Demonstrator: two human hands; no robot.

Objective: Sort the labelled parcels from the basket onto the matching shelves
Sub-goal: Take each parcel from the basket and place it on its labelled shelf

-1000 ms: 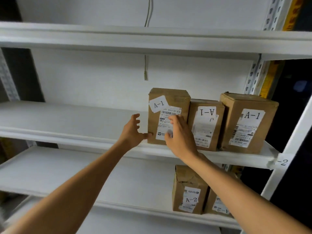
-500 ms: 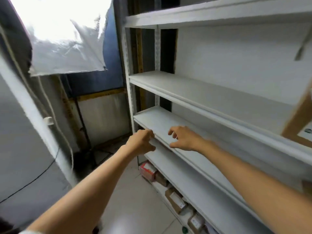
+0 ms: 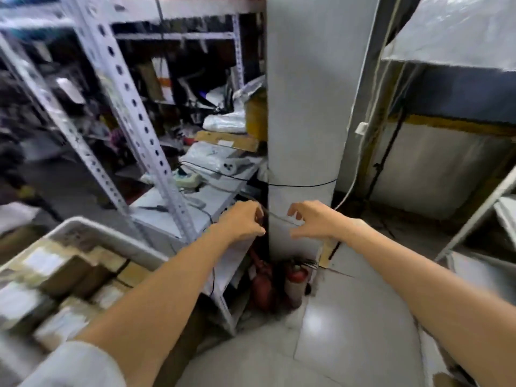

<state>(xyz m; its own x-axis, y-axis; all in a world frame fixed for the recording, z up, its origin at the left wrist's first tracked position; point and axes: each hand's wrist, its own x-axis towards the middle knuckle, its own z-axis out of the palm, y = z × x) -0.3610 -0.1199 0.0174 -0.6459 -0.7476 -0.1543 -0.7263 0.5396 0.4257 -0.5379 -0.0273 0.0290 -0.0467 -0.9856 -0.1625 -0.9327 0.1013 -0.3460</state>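
The white basket point(image 3: 111, 238) sits at the lower left, blurred, holding several brown cardboard parcels point(image 3: 65, 270) with white labels. My left hand point(image 3: 242, 222) is in the air right of the basket, fingers curled in, holding nothing. My right hand point(image 3: 314, 222) hovers beside it with curved, spread fingers, also holding nothing. Only a corner of the white sorting shelves point(image 3: 504, 212) shows at the right edge. No shelf labels can be read.
A perforated white rack upright point(image 3: 127, 107) slants behind the basket, with a cluttered low table point(image 3: 201, 191) beyond it. A white pillar point(image 3: 303, 107) stands straight ahead, red fire extinguishers point(image 3: 264, 280) at its foot. Pale tiled floor point(image 3: 349, 331) lies below my arms.
My view has swung left, away from the shelf with the A-1 parcels toward the basket. Both hands left the parcel on the shelf and now hang in the air holding nothing.
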